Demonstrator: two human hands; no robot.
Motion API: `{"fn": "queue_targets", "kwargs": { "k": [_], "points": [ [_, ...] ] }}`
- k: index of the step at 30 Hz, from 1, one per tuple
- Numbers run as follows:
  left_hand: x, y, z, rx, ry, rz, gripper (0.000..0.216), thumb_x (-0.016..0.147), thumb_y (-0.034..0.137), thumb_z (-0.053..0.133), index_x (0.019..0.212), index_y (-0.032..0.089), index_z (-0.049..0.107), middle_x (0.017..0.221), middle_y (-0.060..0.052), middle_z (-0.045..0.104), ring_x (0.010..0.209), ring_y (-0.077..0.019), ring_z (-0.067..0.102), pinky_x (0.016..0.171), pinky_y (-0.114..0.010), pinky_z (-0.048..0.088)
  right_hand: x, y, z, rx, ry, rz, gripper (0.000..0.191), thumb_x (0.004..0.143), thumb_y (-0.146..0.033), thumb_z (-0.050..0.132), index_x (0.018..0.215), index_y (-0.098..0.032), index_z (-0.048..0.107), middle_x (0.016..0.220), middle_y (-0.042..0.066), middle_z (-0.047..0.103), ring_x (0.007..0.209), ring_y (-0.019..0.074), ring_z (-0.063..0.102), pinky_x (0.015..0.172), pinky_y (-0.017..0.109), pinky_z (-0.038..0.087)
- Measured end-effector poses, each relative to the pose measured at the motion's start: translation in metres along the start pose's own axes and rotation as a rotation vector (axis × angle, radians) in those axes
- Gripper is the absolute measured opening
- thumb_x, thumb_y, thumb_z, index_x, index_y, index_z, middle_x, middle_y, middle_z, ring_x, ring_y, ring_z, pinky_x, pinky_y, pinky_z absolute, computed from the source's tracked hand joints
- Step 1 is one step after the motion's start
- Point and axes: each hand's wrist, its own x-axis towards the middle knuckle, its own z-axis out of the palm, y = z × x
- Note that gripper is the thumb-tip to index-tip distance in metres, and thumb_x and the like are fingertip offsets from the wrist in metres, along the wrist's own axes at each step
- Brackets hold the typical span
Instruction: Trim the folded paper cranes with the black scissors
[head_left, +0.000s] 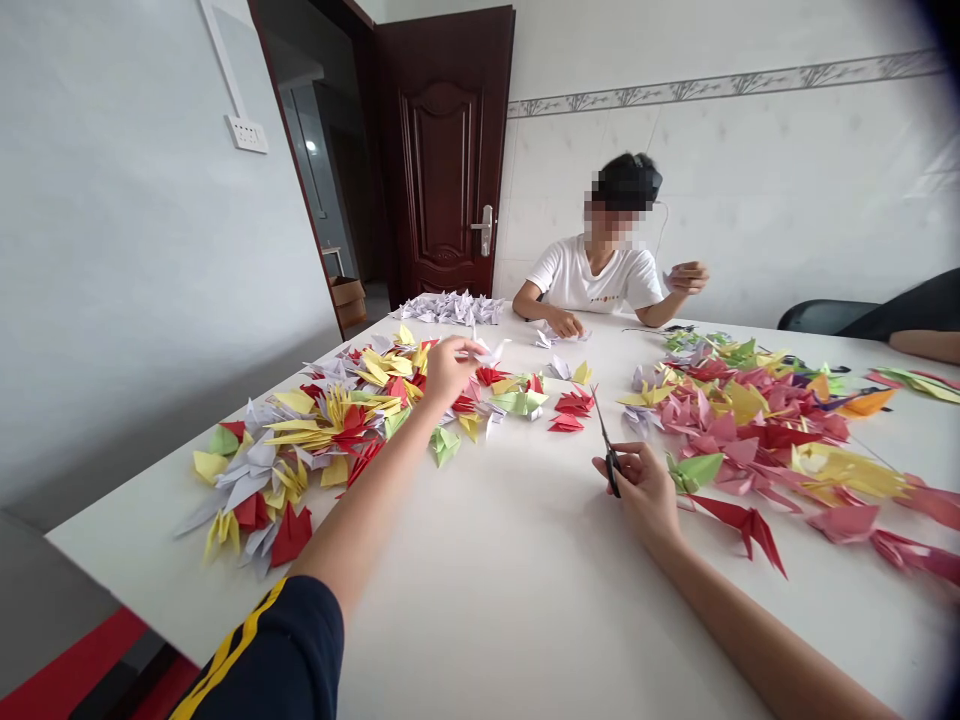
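Observation:
My left hand [451,370] reaches over the left pile of folded paper cranes [322,420], its fingertips pinched on a white paper crane [493,351]. Part of that crane is hidden behind the fingers. Small scissors [603,425] with black handles are in my right hand [646,488], blades pointing up and away from me. Red paper cranes [575,402] lie on the table just beyond the scissors. A green paper crane [696,470] rests close to my right knuckles.
Across the white table [480,600] sits a person [592,275] in a white shirt, handling white paper. Pink, red and yellow cranes [750,410] spread along the right. White cranes [454,308] are heaped at the far edge. Another person's arm [926,343] shows at far right.

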Motion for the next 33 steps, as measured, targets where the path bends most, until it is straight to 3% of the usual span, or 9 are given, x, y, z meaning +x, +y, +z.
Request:
{"fn": "queue_targets", "kwargs": {
  "k": [3,7,12,16,23,29,33],
  "points": [
    [-0.042,-0.011,0.033,-0.096,-0.104,0.003,0.017,0.076,0.017,0.067,0.088,0.022,0.078,0.101,-0.008,0.068,0.092,-0.0224,0.064,0.085,-0.035,0.051,0.000,-0.001,0.000,-0.001,0.001,0.011,0.047,0.071,-0.055,0.079,0.095,-0.022,0.057,0.070,0.000,0.061,0.055,0.0121,0.051,0.048,0.024,0.041],
    [-0.079,-0.027,0.048,-0.092,-0.269,-0.008,0.021,0.078,0.026,0.070,0.096,0.021,0.079,0.108,-0.009,0.068,0.103,-0.0272,0.063,0.089,-0.035,0.050,0.000,-0.004,0.000,0.006,0.007,0.018,0.047,0.071,-0.055,0.078,0.096,-0.022,0.057,0.068,-0.001,0.059,0.056,0.0121,0.050,0.048,0.024,0.041],
    [-0.082,-0.026,0.052,-0.196,-0.253,-0.140,0.023,0.081,0.041,0.071,0.084,0.019,0.078,0.097,-0.009,0.070,0.097,-0.0272,0.064,0.085,-0.035,0.051,-0.004,-0.010,0.000,0.030,-0.101,-0.020,0.045,0.073,-0.053,0.077,0.098,-0.022,0.056,0.067,-0.002,0.056,0.055,0.0121,0.048,0.048,0.024,0.038],
    [-0.087,-0.025,0.058,-0.202,-0.249,-0.098,0.014,0.076,0.033,0.076,0.083,0.020,0.074,0.096,-0.008,0.068,0.093,-0.0231,0.064,0.083,-0.033,0.053,-0.009,-0.014,0.002,-0.142,-0.219,-0.113,0.037,0.074,-0.047,0.077,0.095,-0.022,0.060,0.062,-0.004,0.051,0.055,0.0115,0.044,0.050,0.024,0.035],
    [-0.093,-0.028,0.063,-0.257,-0.174,-0.045,0.016,0.077,0.021,0.074,0.083,0.021,0.059,0.088,-0.004,0.061,0.092,-0.0191,0.061,0.087,-0.033,0.055,-0.013,-0.016,0.006,-0.439,-0.187,-0.159,0.028,0.072,-0.042,0.073,0.092,-0.023,0.067,0.067,0.000,0.064,0.056,0.0136,0.048,0.056,0.027,0.040],
    [-0.091,-0.028,0.061,-0.095,-0.207,0.019,0.017,0.079,0.016,0.070,0.094,0.023,0.073,0.090,-0.004,0.055,0.086,-0.0178,0.057,0.088,-0.033,0.054,-0.013,-0.012,0.005,-0.479,-0.185,-0.171,0.027,0.072,-0.040,0.072,0.092,-0.023,0.070,0.070,0.001,0.068,0.056,0.0149,0.054,0.056,0.027,0.043],
    [-0.091,-0.033,0.062,-0.018,-0.237,0.094,0.022,0.077,0.012,0.070,0.095,0.023,0.078,0.101,-0.007,0.055,0.099,-0.0208,0.059,0.088,-0.034,0.057,-0.013,-0.009,0.004,-0.514,-0.197,-0.197,0.027,0.072,-0.038,0.070,0.094,-0.023,0.071,0.075,0.003,0.070,0.059,0.0159,0.057,0.057,0.027,0.045]
  ]
}}
